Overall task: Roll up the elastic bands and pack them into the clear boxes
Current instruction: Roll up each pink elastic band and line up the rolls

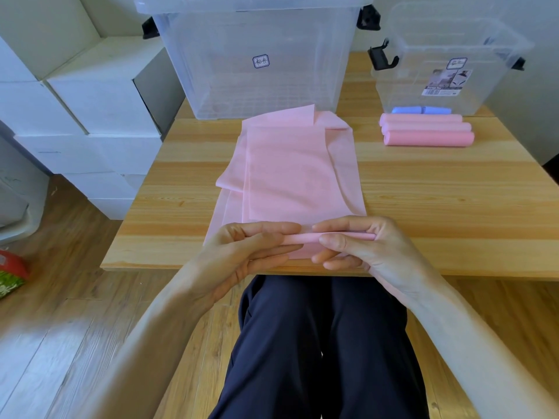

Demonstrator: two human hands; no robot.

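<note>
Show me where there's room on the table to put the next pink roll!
Bare table lies right of the flat pink band, in front of the three pink rolls. A narrower bare strip runs along its left. Behind, the clear boxes crowd it.

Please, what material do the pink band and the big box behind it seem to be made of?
Pink band: probably thin matte rubber or latex; it drapes limply and its layers show through. Big box: clear, slightly glossy plastic; the wall behind shows through it.
</note>
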